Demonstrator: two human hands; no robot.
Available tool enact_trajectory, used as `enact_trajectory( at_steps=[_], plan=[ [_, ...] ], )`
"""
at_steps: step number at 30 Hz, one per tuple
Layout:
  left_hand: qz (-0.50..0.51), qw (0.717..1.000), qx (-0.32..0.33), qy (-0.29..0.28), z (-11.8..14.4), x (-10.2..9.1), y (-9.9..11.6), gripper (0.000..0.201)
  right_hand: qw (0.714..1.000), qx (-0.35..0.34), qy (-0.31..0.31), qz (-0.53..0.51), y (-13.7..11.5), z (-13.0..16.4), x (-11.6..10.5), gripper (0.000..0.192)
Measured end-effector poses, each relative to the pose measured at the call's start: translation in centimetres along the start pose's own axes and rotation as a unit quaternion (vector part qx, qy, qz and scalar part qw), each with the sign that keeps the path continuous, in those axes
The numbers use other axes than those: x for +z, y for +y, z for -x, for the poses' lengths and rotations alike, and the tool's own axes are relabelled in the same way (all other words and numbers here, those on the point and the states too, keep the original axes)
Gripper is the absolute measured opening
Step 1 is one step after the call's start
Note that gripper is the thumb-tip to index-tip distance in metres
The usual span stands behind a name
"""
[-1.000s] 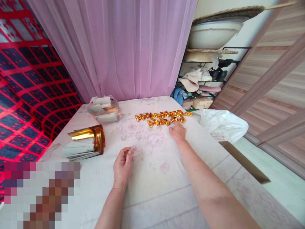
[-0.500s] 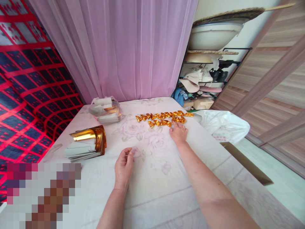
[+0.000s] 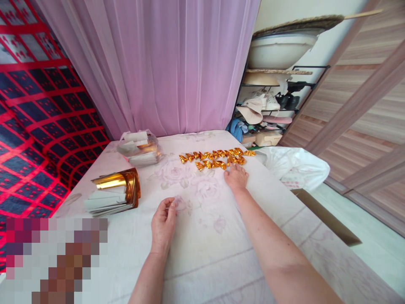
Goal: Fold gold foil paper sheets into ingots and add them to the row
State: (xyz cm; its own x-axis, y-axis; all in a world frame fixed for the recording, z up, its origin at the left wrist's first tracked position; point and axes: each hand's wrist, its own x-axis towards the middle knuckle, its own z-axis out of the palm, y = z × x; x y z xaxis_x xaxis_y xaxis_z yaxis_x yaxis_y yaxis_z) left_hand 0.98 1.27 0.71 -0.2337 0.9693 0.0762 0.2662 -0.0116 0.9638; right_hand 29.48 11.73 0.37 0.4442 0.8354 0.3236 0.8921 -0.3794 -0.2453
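A purple curtain [image 3: 164,63] is hanging behind the flowery worktop [image 3: 196,253]. Shiny gold twists [image 3: 218,165] are lying in rows near its far right corner. The right hand [image 3: 236,177] is resting by the front row, and I cannot tell if its fingers are holding one. The left hand [image 3: 163,221] is resting with bent fingers, maybe pinching something, but I cannot tell. Touching softly should be helping the rows stay straight and uncrushed.
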Motion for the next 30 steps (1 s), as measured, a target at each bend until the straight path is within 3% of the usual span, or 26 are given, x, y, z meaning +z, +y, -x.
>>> enact_trajectory(
  at_steps=[12,26,30],
  plan=[
    [0.019,1.000,0.012,0.005,0.0,0.1,-0.2,0.039,0.993,-0.114,0.020,0.000,0.0,0.7,-0.1,0.037],
    [0.021,1.000,-0.002,0.005,0.1,0.1,0.4,0.040,0.990,-0.136,0.021,0.014,-0.4,0.4,-0.1,0.044],
    [0.018,1.000,-0.008,0.003,0.1,0.1,0.5,0.042,0.981,-0.193,0.036,0.001,-1.3,0.8,-0.3,0.044]
  ],
)
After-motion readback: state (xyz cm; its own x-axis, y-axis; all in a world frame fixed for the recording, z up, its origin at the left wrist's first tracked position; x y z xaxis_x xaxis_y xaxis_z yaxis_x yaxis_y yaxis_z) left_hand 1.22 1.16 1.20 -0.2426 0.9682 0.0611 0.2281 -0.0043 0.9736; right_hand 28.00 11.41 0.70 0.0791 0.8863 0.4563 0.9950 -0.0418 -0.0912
